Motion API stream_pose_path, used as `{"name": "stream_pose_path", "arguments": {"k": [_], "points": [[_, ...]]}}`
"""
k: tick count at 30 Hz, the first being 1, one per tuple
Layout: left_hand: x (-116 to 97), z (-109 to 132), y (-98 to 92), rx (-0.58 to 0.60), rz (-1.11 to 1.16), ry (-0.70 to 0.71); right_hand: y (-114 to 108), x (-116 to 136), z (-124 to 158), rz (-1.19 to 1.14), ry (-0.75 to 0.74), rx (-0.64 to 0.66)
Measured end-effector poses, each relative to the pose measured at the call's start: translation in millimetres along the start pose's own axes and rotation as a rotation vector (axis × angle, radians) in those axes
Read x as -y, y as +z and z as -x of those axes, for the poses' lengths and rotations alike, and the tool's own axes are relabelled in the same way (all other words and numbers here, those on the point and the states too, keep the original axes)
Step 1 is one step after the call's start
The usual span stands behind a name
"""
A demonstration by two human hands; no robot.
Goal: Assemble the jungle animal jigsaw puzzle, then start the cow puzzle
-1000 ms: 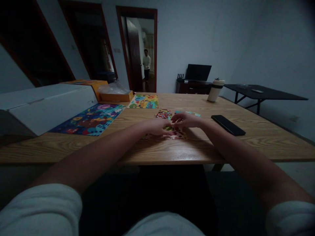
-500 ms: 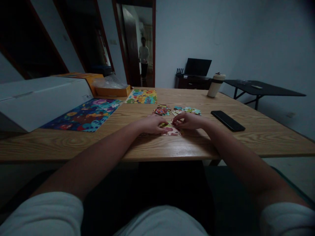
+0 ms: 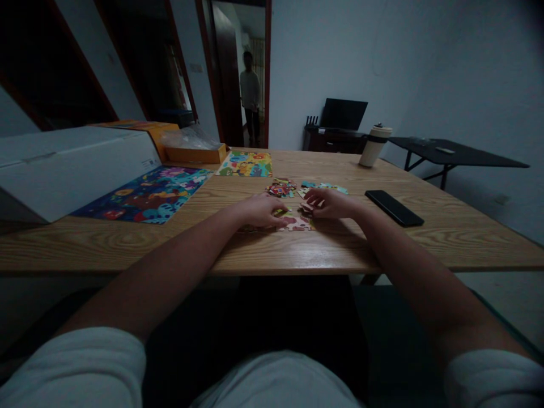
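Observation:
Both my hands rest on a wooden table (image 3: 127,241) over a small patch of joined jigsaw pieces (image 3: 296,223). My left hand (image 3: 259,211) lies on the left part of that patch, fingers curled down onto it. My right hand (image 3: 328,204) is just right of it, fingers pinched on a small puzzle piece at the patch's upper edge. Behind the hands lie loose pieces: a red-toned heap (image 3: 280,188) and some blue-green ones (image 3: 325,187).
A black phone (image 3: 393,207) lies right of my hands, a lidded cup (image 3: 374,146) farther back. A finished dark puzzle (image 3: 148,194), a white box (image 3: 68,164), an orange box (image 3: 193,152) and a yellow puzzle (image 3: 246,163) fill the left. A person stands in the far doorway (image 3: 250,96).
My right hand has drawn slightly back toward the loose pieces, uncovering more of the joined patch. The head view has shifted a little. The person in the doorway has turned and stepped nearer.

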State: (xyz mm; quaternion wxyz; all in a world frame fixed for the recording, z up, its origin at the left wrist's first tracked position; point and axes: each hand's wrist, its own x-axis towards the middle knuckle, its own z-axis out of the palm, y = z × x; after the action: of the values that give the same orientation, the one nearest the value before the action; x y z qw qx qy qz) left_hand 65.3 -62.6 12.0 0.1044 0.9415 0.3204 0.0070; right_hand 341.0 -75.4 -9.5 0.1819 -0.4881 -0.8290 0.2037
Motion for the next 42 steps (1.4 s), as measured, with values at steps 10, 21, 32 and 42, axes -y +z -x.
{"name": "stream_pose_path", "arguments": {"k": [10,21,32,42], "points": [[-5,1,-2.5,0.025,-0.032,-0.010,9,65,42,0.310,-0.058,0.069],[5,-4,2.9,0.017,-0.037,0.020,28,66,84,0.214,-0.275,-0.160],[1,-1,0.8,0.015,-0.051,0.039,40,77,78,0.237,-0.296,-0.155],[2,1,-0.4,-0.006,0.021,0.081,38,87,54,0.129,-0.522,0.009]]}}
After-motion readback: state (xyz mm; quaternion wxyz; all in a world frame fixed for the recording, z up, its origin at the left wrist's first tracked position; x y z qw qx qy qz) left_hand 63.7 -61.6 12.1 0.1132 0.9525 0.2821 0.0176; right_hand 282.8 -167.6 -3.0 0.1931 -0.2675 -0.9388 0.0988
